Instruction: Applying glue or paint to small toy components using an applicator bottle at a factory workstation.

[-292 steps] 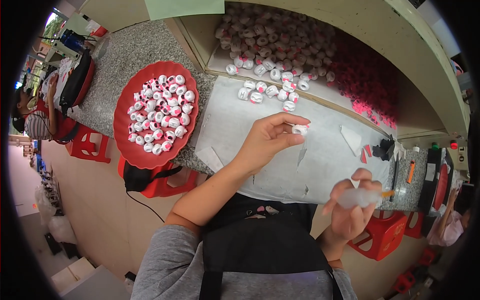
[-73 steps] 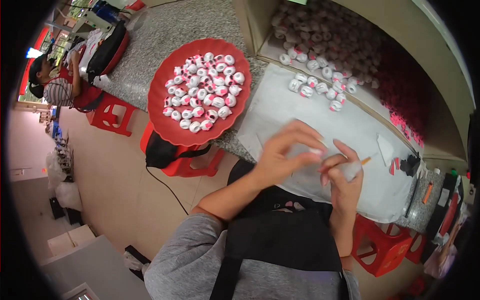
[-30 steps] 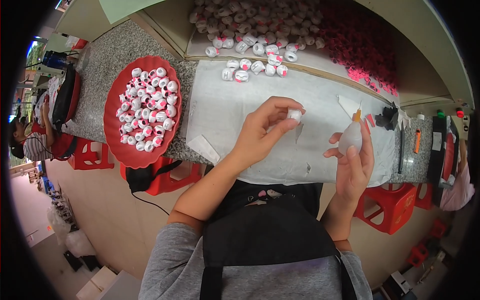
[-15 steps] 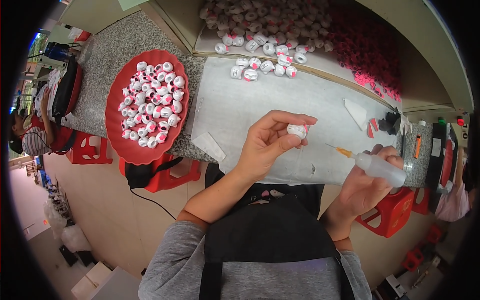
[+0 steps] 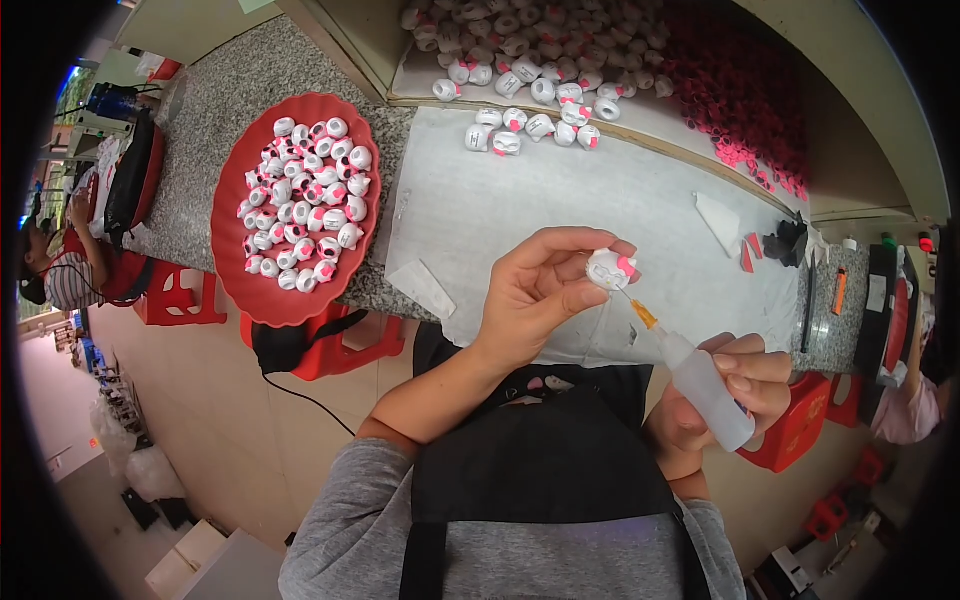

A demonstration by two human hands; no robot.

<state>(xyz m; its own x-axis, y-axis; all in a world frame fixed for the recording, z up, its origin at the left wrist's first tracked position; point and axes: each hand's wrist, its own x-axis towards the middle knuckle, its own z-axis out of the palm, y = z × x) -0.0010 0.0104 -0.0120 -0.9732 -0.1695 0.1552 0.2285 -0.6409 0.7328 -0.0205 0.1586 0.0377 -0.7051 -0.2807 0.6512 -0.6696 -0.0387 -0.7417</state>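
Between the thumb and fingers of my left hand (image 5: pixel 535 295) is a small white cat-head piece (image 5: pixel 606 270) with a pink bow. My right hand (image 5: pixel 745 385) grips a translucent squeeze bottle (image 5: pixel 703 390), tilted up and to the left. Its orange hub (image 5: pixel 644 314) carries a thin needle whose tip reaches the lower edge of the piece; whether it touches is too fine to tell. Several similar white and pink pieces (image 5: pixel 540 127) lie at the back of the white sheet (image 5: pixel 480 215).
A red scalloped tray (image 5: pixel 232 240) full of similar pieces stands at the left. On the shelf behind are a heap of white pieces (image 5: pixel 560 40) and a pile of small pink parts (image 5: pixel 740 110). Paper scraps (image 5: pixel 716 222) and an orange cutter (image 5: pixel 839 292) lie right. Another person sits far left.
The squeeze bottle has swung left and tipped more upright, bringing its needle to the piece. My left hand has turned the piece, so its pink bow now shows.
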